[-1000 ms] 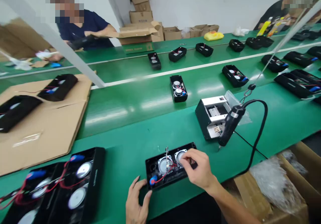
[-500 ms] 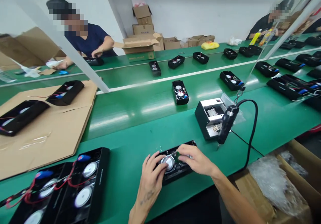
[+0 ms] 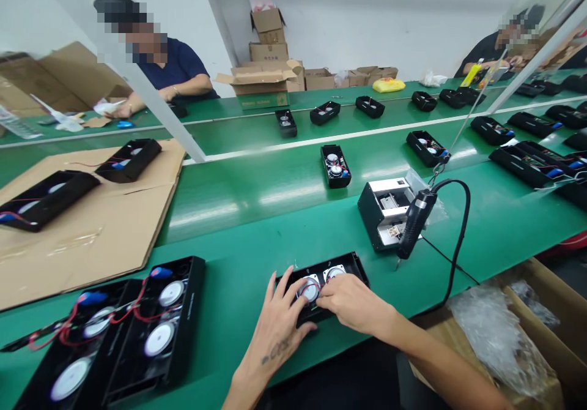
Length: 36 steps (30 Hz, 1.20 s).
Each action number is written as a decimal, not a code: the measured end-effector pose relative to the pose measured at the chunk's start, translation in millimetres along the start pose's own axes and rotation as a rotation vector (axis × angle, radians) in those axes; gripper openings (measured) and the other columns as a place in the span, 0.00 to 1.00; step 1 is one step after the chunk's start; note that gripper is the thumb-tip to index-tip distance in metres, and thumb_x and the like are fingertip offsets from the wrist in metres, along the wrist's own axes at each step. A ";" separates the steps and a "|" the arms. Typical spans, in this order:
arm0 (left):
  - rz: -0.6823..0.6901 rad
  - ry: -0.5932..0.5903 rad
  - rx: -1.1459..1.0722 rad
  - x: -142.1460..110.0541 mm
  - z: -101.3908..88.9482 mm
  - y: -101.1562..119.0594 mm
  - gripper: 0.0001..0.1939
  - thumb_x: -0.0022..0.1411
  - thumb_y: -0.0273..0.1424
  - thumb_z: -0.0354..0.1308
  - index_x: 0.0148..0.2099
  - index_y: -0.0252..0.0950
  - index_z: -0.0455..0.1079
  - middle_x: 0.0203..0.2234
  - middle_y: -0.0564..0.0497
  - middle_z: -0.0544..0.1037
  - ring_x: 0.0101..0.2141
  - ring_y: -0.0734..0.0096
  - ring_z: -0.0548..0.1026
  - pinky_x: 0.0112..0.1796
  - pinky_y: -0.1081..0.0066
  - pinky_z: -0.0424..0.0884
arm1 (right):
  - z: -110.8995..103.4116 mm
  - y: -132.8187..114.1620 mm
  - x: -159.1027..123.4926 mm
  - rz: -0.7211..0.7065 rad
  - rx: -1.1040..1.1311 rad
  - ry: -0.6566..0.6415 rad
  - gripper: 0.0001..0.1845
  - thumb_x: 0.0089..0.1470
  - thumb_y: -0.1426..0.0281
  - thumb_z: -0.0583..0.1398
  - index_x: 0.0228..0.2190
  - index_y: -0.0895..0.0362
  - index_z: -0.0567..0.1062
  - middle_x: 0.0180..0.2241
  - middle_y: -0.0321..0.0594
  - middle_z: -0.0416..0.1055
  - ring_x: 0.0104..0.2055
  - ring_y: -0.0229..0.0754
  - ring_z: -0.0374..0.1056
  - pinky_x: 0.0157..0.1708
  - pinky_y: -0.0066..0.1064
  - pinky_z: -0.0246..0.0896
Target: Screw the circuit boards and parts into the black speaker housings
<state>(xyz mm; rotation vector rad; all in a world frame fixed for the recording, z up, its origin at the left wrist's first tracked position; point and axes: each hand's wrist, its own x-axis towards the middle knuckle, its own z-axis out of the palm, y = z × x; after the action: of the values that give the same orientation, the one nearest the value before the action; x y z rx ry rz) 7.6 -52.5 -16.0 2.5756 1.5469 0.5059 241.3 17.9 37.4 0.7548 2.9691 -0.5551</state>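
Observation:
On the bench in front of me lies an open black speaker casing (image 3: 360, 263) with two round silver speakers in it. My left hand (image 3: 280, 315) rests over its left end, fingers spread, with fingertips at the left speaker (image 3: 309, 290). Bent down into the casing, my right hand (image 3: 353, 303) has its fingers pinched together between the two speakers. Those fingers partly cover the right speaker (image 3: 335, 272). Red wire (image 3: 316, 286) runs by the fingertips; what they pinch, if anything, is hidden.
Two wired casings (image 3: 188, 318) stand at left near cardboard (image 3: 92, 238) holding two more. An electric screwdriver (image 3: 416, 223) hangs right of my hands, before a black-and-silver machine (image 3: 387, 211). Several casings line the green belt (image 3: 238, 183). Two people sit across.
My right hand has lowered and shifted toward the casing's near middle. The green board seen at its fingertips is out of sight, and the right speaker shows more. My left fingers are more spread.

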 end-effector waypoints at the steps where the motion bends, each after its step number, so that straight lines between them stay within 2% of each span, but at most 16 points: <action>1: 0.008 -0.004 0.006 0.1 2.6 -0.9 0.26 0.60 0.32 0.74 0.59 0.44 0.75 0.63 0.45 0.79 0.73 0.35 0.63 0.70 0.26 0.57 | 0.2 -0.7 1.6 -0.011 0.004 -0.013 0.14 0.66 0.82 0.58 0.42 0.59 0.84 0.41 0.44 0.85 0.43 0.48 0.80 0.38 0.40 0.60; 5: 0.063 -0.039 0.001 3.9 3.9 -5.4 0.28 0.60 0.31 0.74 0.61 0.46 0.75 0.63 0.49 0.79 0.73 0.34 0.62 0.70 0.23 0.55 | 3.6 5.2 5.2 -0.054 0.086 -0.031 0.17 0.62 0.83 0.58 0.45 0.59 0.85 0.45 0.45 0.85 0.44 0.48 0.80 0.39 0.38 0.61; 9: 0.092 -0.104 -0.002 7.2 -0.9 -8.2 0.21 0.63 0.36 0.73 0.57 0.47 0.78 0.64 0.51 0.78 0.75 0.34 0.58 0.71 0.23 0.51 | 7.7 15.1 0.6 -0.040 0.247 0.001 0.22 0.62 0.83 0.56 0.47 0.55 0.85 0.47 0.43 0.86 0.46 0.47 0.81 0.44 0.35 0.65; 12: 0.116 -0.100 0.015 5.8 0.0 -4.8 0.16 0.64 0.40 0.72 0.53 0.46 0.80 0.65 0.52 0.77 0.76 0.32 0.55 0.73 0.22 0.44 | 13.0 14.5 -5.8 -0.007 0.340 0.047 0.19 0.61 0.79 0.61 0.50 0.55 0.85 0.51 0.44 0.85 0.51 0.49 0.80 0.50 0.36 0.68; 14: 0.113 -0.109 0.014 6.4 1.4 -1.3 0.17 0.64 0.40 0.73 0.53 0.44 0.80 0.66 0.50 0.76 0.76 0.29 0.53 0.72 0.19 0.39 | 16.9 10.6 -7.9 0.018 0.332 0.048 0.17 0.59 0.76 0.65 0.49 0.56 0.85 0.50 0.46 0.85 0.51 0.51 0.80 0.52 0.38 0.69; 16: 0.070 -0.178 -0.053 12.5 0.7 -1.0 0.19 0.63 0.38 0.74 0.55 0.43 0.81 0.67 0.47 0.76 0.77 0.27 0.51 0.72 0.18 0.36 | 18.0 7.5 -6.1 0.045 0.299 0.037 0.15 0.58 0.78 0.65 0.46 0.58 0.85 0.48 0.48 0.85 0.49 0.52 0.80 0.51 0.38 0.69; 18: 0.017 -0.272 -0.155 26.6 -3.4 -7.4 0.20 0.62 0.36 0.74 0.56 0.44 0.81 0.66 0.46 0.77 0.77 0.28 0.52 0.72 0.19 0.38 | 12.9 7.7 0.3 0.073 0.297 0.047 0.16 0.59 0.80 0.63 0.46 0.57 0.84 0.47 0.47 0.85 0.49 0.51 0.80 0.50 0.37 0.68; 20: -0.011 -0.343 -0.232 46.9 -9.8 -21.1 0.19 0.60 0.38 0.76 0.53 0.46 0.83 0.63 0.47 0.79 0.75 0.30 0.58 0.73 0.24 0.44 | 0.8 12.5 11.3 0.089 0.301 0.068 0.16 0.61 0.78 0.64 0.49 0.56 0.84 0.49 0.47 0.84 0.50 0.51 0.80 0.50 0.37 0.67; 22: -0.014 -0.390 -0.276 68.7 -16.9 -38.7 0.15 0.56 0.43 0.78 0.44 0.45 0.85 0.60 0.49 0.81 0.70 0.36 0.68 0.72 0.35 0.58 | -15.2 20.7 25.4 0.110 0.277 0.066 0.18 0.60 0.75 0.66 0.52 0.56 0.84 0.49 0.47 0.84 0.50 0.52 0.80 0.49 0.37 0.66; 24: -0.029 -0.432 -0.322 87.0 -23.5 -54.1 0.15 0.56 0.47 0.77 0.35 0.42 0.84 0.58 0.51 0.82 0.61 0.47 0.78 0.64 0.52 0.72 | -30.0 30.1 39.9 0.144 0.266 0.017 0.21 0.57 0.73 0.69 0.53 0.55 0.85 0.46 0.46 0.85 0.48 0.52 0.80 0.45 0.35 0.65; 25: -0.039 -0.450 -0.342 93.9 -26.4 -59.5 0.17 0.56 0.49 0.76 0.32 0.41 0.82 0.58 0.51 0.83 0.56 0.53 0.81 0.58 0.59 0.76 | -35.6 34.5 46.4 0.163 0.277 -0.012 0.23 0.55 0.72 0.70 0.53 0.54 0.85 0.44 0.44 0.86 0.46 0.51 0.80 0.41 0.33 0.65; 27: -0.066 -0.479 -0.375 102.9 -31.0 -65.0 0.20 0.56 0.50 0.74 0.28 0.40 0.80 0.55 0.52 0.83 0.46 0.62 0.83 0.47 0.67 0.77 | -42.2 41.7 56.5 0.191 0.312 -0.052 0.24 0.51 0.70 0.72 0.52 0.52 0.87 0.40 0.41 0.86 0.42 0.50 0.80 0.36 0.31 0.62; 30: -0.102 -0.510 -0.415 107.1 -34.6 -64.3 0.21 0.54 0.52 0.73 0.25 0.39 0.77 0.51 0.54 0.84 0.40 0.66 0.81 0.41 0.69 0.74 | -43.1 46.9 63.8 0.211 0.323 -0.058 0.24 0.49 0.70 0.73 0.49 0.52 0.88 0.37 0.38 0.86 0.39 0.48 0.80 0.33 0.30 0.61; 36: -0.156 -0.519 -0.464 105.3 -34.8 -61.6 0.21 0.52 0.51 0.73 0.27 0.39 0.76 0.52 0.54 0.83 0.43 0.64 0.80 0.44 0.68 0.72 | -41.3 40.0 63.1 0.195 0.319 -0.068 0.25 0.49 0.67 0.73 0.51 0.54 0.87 0.37 0.41 0.86 0.41 0.51 0.81 0.32 0.31 0.60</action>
<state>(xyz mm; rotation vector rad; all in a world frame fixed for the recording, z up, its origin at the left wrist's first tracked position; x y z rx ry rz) -10.2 65.9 25.9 2.0036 1.2531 0.1343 206.7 93.9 55.5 1.0106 2.7341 -1.0307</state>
